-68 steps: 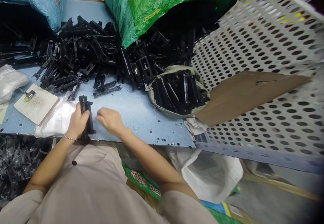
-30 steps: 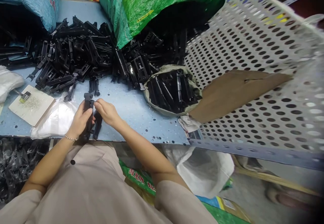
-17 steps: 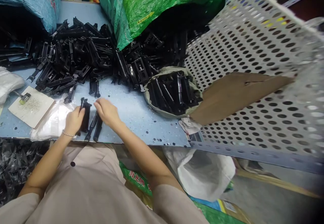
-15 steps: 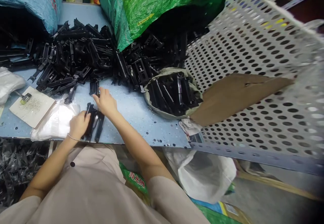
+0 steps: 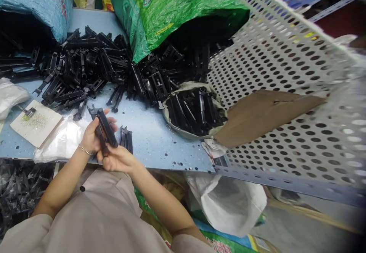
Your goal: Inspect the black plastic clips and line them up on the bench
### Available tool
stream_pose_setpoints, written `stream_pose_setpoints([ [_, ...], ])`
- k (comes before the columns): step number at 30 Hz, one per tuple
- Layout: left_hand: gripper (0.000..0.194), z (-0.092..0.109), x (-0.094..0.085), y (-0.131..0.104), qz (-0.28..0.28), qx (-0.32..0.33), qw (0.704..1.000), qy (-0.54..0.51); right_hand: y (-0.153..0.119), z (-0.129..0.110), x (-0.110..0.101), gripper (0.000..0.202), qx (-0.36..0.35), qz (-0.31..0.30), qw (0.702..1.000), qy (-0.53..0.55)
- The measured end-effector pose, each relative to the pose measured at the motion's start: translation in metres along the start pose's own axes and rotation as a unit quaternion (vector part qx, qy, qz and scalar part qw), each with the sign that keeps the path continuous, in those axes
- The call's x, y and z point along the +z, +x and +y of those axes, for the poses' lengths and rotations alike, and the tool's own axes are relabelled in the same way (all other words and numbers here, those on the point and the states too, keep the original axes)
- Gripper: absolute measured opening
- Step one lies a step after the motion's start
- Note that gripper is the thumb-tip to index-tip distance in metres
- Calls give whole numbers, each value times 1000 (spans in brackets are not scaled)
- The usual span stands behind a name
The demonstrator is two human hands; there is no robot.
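Note:
A long black plastic part (image 5: 107, 127), with a forked end pointing away from me, is held between both hands over the front of the table. My left hand (image 5: 93, 134) wraps round its left side, with fingertips showing beyond it. My right hand (image 5: 117, 158) grips its near end from below. Another black part (image 5: 126, 139) lies on the table just right of my hands. Beyond them spreads a large heap of similar black parts (image 5: 82, 62). A fabric-rimmed round container (image 5: 183, 131) to the right is filled with more of them.
A green woven bag (image 5: 177, 12) and a blue woven bag (image 5: 37, 5) lie behind the heap. White plastic bags (image 5: 61, 140) and a small board (image 5: 37, 125) with a brush-like tool sit left. A perforated panel (image 5: 265, 58) with brown cardboard (image 5: 265, 113) borders the right; a white sack (image 5: 228, 203) opens below.
My right hand has come back from the heap's front edge to join my left hand. A black part is now lifted between them, and another lies to the right.

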State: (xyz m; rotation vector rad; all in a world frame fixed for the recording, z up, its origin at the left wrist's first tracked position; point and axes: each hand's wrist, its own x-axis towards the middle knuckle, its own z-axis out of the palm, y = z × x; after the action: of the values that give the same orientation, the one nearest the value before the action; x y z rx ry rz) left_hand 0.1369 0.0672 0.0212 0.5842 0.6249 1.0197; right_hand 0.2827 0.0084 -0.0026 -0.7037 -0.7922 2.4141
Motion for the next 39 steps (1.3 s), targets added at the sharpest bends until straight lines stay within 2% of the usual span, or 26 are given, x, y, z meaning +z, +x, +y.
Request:
stream_pose_setpoints([
  [1,58,3,4,-7,13,12,999,38,-4,0,4,44,10,20,997,-80],
  [2,57,5,6,-15,34,28,995,94,-7,-4,6,42,-3,69,981,-180],
  [3,56,7,7,-23,57,44,985,159,-8,-11,7,39,-42,139,946,-289],
  [4,54,9,7,-30,74,55,971,223,-8,-20,7,37,-102,218,887,-394],
  [5,53,10,7,-37,85,59,955,277,-7,-30,6,37,-167,284,810,-486],
  [6,52,11,8,-43,90,58,943,316,-4,-39,5,37,-221,322,727,-564],
  [7,51,11,8,-47,90,53,934,341,0,-48,4,37,-262,331,652,-629],
  [8,51,12,8,-49,88,46,929,355,5,-56,3,38,-289,320,591,-682],
  [9,52,12,8,-50,88,39,926,365,10,-61,2,41,-304,303,547,-719],
  [10,52,11,8,-50,91,36,922,374,13,-63,1,43,-308,291,520,-741],
  [11,52,11,8,-49,99,36,918,382,16,-62,1,45,-302,287,512,-751],
  [14,51,12,3,-41,135,51,906,399,14,-41,5,53,-272,271,534,-753],
  [18,50,17,-16,-25,155,51,901,401,3,4,9,56,-265,168,549,-775],
  [20,48,20,-28,-17,170,72,862,472,3,11,4,54,-224,158,585,-763],
  [22,44,18,-40,-11,202,93,781,584,11,0,-7,52,-156,197,626,-738],
  [23,42,15,-44,-9,211,85,737,637,18,-13,-14,50,-122,244,637,-721],
  [25,38,2,-48,-10,197,38,666,718,37,-44,-33,45,-66,369,634,-677],
  [27,35,-16,-48,-13,157,5,627,763,61,-77,-55,50,-25,463,619,-634],
  [29,34,-32,-47,-17,131,25,623,771,81,-102,-74,59,-1,481,639,-600],
  [30,32,-38,-47,-19,126,51,636,759,88,-110,-81,61,2,475,666,-576],
  [32,30,-41,-49,-18,128,104,699,696,92,-114,-88,58,-24,452,746,-488],
  [34,37,-37,-48,-13,146,116,805,563,82,-103,-81,48,-88,397,848,-341],
  [36,52,-27,-42,-5,150,72,918,361,62,-79,-61,41,-155,288,929,-174],
  [37,60,-21,-37,-2,136,39,957,252,50,-64,-49,41,-172,220,954,-106],
  [38,66,-15,-32,1,115,12,981,154,38,-50,-37,42,-164,157,972,-66],
  [39,69,-9,-25,2,90,-5,993,79,27,-37,-25,42,-141,110,983,-52],
])
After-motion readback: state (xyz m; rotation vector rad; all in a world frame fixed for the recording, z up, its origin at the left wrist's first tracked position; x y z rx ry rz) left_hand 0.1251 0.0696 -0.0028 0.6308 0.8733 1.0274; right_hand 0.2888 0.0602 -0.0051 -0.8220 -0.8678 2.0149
